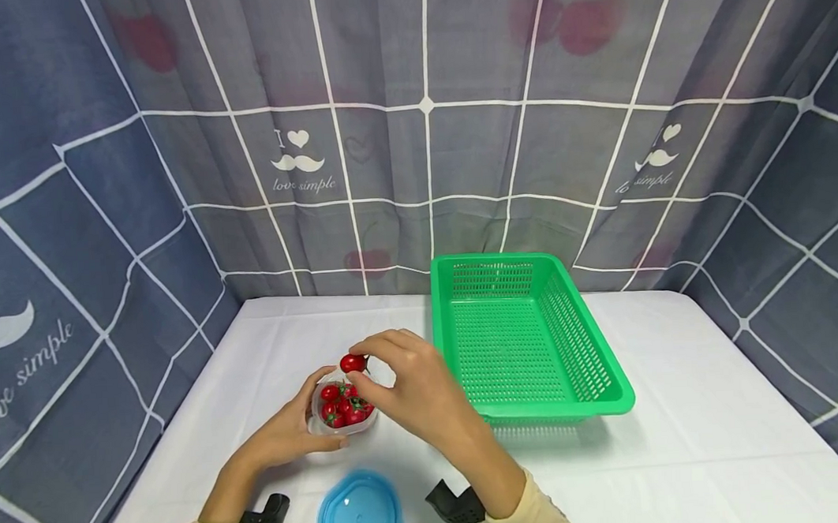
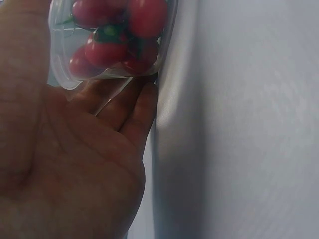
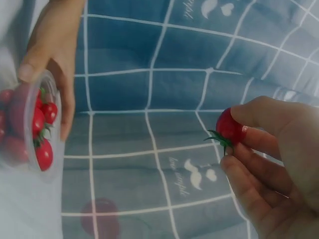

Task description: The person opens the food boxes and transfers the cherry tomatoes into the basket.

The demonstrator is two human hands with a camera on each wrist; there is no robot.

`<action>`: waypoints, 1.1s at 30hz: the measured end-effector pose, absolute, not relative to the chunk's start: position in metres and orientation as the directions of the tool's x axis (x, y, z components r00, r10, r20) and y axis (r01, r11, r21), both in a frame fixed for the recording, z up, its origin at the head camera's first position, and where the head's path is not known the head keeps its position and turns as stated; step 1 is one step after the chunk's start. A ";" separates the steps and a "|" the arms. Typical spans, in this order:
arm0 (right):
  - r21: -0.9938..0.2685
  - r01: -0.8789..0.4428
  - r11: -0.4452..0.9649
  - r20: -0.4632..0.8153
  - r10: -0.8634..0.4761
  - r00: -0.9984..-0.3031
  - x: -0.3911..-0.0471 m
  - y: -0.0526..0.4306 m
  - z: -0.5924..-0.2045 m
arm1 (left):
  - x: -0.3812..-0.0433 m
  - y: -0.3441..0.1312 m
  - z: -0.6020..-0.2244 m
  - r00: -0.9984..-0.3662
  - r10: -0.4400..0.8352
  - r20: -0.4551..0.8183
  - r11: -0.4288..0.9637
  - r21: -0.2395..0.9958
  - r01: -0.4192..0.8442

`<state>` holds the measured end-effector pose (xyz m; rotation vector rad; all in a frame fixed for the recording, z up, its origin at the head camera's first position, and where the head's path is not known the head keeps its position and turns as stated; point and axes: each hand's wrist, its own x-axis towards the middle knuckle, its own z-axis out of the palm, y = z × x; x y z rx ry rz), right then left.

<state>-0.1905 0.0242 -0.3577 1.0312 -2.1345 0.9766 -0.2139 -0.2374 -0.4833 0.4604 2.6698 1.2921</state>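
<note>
Between the fingertips and thumb of my right hand (image 1: pixel 426 391) is a cherry tomato (image 1: pixel 353 363), held above a small clear plastic container. In the right wrist view this tomato (image 3: pixel 229 127) is red, with green leaves at its stem. My left hand (image 1: pixel 286 433) grips the container (image 1: pixel 361 427) from the left, thumb on the near side and fingers round the far side. Several cherry tomatoes (image 1: pixel 343 408) lie inside it, some with green stems. The left wrist view shows the container's clear wall (image 2: pixel 61 47) close against the palm and fingers.
A green perforated basket (image 1: pixel 613 385) stands on the white tablecloth (image 1: pixel 713 436) right of my right hand. A blue lid (image 1: pixel 361 511) lies at the near edge, between my forearms. Grey checked curtains (image 1: pixel 470 156) enclose the table at the back and sides.
</note>
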 end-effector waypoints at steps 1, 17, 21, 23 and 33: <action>-0.360 -0.826 0.433 0.742 -0.404 -0.535 -0.191 0.026 -0.356 | -0.214 -0.238 -0.484 -0.942 0.334 0.013 0.584 0.782 0.218; -0.402 -0.793 0.457 0.776 -0.290 -0.561 -0.203 0.061 -0.346 | -0.213 -0.237 -0.483 -0.948 0.318 -0.006 0.594 0.781 0.194; -0.436 -0.761 0.481 0.764 -0.250 -0.595 -0.209 0.074 -0.344 | -0.213 -0.237 -0.484 -0.949 0.316 -0.007 0.604 0.772 0.196; -0.455 -0.740 0.495 0.757 -0.223 -0.614 -0.213 0.082 -0.344 | -0.213 -0.237 -0.484 -0.950 0.313 -0.006 0.607 0.770 0.195; -0.582 -0.601 0.548 0.675 -0.086 -0.733 -0.235 0.122 -0.350 | -0.213 -0.238 -0.485 -0.952 0.305 -0.019 0.616 0.767 0.182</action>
